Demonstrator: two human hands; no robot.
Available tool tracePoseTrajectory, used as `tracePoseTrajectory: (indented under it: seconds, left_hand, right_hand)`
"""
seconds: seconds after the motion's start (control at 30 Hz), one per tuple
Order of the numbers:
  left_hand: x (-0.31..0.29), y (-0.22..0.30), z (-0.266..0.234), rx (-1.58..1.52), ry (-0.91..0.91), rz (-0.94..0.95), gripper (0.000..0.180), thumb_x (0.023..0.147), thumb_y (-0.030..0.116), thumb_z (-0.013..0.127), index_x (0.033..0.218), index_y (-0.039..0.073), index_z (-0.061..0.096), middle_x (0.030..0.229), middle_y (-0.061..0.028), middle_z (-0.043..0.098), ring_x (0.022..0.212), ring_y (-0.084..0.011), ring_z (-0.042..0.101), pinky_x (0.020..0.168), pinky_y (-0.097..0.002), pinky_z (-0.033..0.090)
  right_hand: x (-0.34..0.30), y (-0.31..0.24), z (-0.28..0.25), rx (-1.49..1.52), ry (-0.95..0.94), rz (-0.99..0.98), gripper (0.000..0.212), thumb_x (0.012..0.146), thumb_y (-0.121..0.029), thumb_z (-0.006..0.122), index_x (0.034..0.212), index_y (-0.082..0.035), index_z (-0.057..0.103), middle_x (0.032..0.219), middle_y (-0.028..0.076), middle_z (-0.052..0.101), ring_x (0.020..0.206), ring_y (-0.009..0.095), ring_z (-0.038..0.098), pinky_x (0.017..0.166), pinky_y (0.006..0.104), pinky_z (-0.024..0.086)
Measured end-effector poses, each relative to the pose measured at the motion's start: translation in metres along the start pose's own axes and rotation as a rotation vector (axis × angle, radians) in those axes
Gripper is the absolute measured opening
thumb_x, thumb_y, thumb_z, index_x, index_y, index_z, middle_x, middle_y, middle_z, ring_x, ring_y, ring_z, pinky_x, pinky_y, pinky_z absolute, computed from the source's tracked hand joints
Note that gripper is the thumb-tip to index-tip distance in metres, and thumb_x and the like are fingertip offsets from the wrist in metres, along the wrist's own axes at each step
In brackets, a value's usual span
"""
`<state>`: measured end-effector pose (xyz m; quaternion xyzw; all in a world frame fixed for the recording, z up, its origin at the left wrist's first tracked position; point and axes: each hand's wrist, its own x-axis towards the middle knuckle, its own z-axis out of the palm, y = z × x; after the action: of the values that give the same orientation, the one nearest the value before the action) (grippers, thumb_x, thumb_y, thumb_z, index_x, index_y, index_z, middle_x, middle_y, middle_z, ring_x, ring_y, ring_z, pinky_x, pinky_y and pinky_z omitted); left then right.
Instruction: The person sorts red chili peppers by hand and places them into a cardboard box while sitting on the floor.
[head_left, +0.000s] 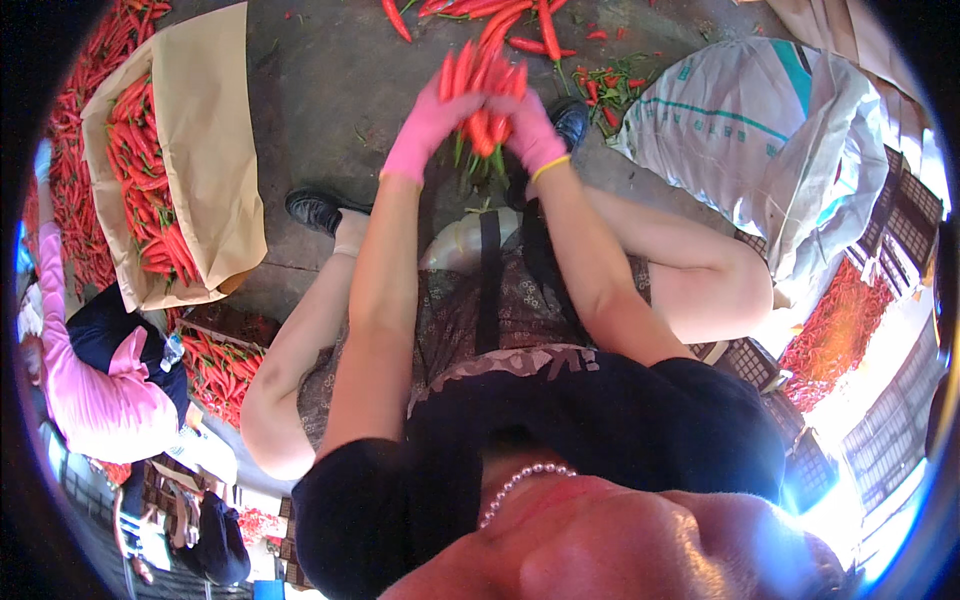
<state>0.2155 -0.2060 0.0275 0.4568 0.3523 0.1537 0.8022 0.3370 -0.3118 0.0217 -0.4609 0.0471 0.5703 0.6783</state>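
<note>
Both my hands wear pink gloves and are closed together round one bunch of red chili peppers (482, 88) with green stems hanging down. My left hand (428, 125) wraps the bunch from the left, and my right hand (532, 128), with a yellow cuff edge, grips it from the right. The bunch is held above the floor between my feet. Beyond it, loose red chilies (545, 30) lie on the dark floor. Some fingers are hidden behind the peppers.
At left stands an open paper-lined box (212, 150) of chilies, with a large chili heap (85, 215) beyond. A white woven sack (740, 130) stands at right, near scattered stems and pepper bits (606, 88). A person in pink (110, 395) works at far left; crates (745, 365) stand at right.
</note>
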Motion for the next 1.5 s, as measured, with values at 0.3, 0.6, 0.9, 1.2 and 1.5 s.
tracePoseTrajectory:
  seconds: [0.3, 0.6, 0.9, 1.2, 1.5]
  left_hand:
    - [0.064, -0.018, -0.003, -0.013, 0.105, -0.051, 0.065, 0.077, 0.014, 0.075, 0.134, -0.001, 0.048, 0.120, -0.0102, 0.063, 0.105, -0.0199, 0.062, 0.092, -0.0326, 0.049]
    - [0.114, 0.017, 0.067, 0.095, -0.159, -0.036, 0.058, 0.081, 0.019, 0.074, 0.132, 0.001, 0.052, 0.121, -0.0108, 0.064, 0.110, -0.0201, 0.063, 0.092, -0.0346, 0.052]
    - [0.113, 0.016, 0.062, -0.277, -0.068, -0.181, 0.042, 0.086, 0.018, 0.072, 0.122, 0.004, 0.057, 0.105, -0.0075, 0.068, 0.095, -0.0192, 0.067, 0.084, -0.0347, 0.054]
    - [0.106, 0.019, 0.057, -0.097, -0.137, -0.093, 0.053, 0.087, 0.018, 0.070, 0.133, 0.001, 0.052, 0.128, -0.0088, 0.061, 0.119, -0.0217, 0.057, 0.104, -0.0367, 0.043]
    - [0.126, 0.049, 0.070, 0.663, -0.514, -0.194, 0.066, 0.077, 0.027, 0.077, 0.131, -0.002, 0.053, 0.112, -0.0069, 0.067, 0.099, -0.0175, 0.063, 0.089, -0.0318, 0.050]
  right_hand:
    - [0.071, -0.026, -0.022, -0.465, -0.023, 0.009, 0.041, 0.076, -0.004, 0.067, 0.117, -0.002, 0.063, 0.095, 0.001, 0.066, 0.084, 0.014, 0.061, 0.077, 0.0290, 0.051]
    - [0.063, -0.097, -0.050, -0.073, 0.124, -0.014, 0.033, 0.080, -0.002, 0.063, 0.113, 0.002, 0.063, 0.104, 0.012, 0.070, 0.090, 0.026, 0.069, 0.080, 0.0387, 0.057]
    - [0.050, -0.094, -0.019, -0.413, 0.210, -0.179, 0.042, 0.075, -0.006, 0.070, 0.117, -0.001, 0.064, 0.097, 0.006, 0.070, 0.085, 0.017, 0.065, 0.081, 0.0322, 0.052]
    - [0.055, -0.126, -0.025, -0.459, 0.052, -0.066, 0.043, 0.076, -0.009, 0.072, 0.116, 0.003, 0.061, 0.099, 0.009, 0.070, 0.088, 0.019, 0.067, 0.081, 0.0313, 0.054]
    - [0.039, -0.003, -0.054, 0.595, 0.047, -0.240, 0.052, 0.082, -0.011, 0.068, 0.131, -0.006, 0.052, 0.122, 0.011, 0.064, 0.110, 0.029, 0.062, 0.096, 0.0474, 0.051]
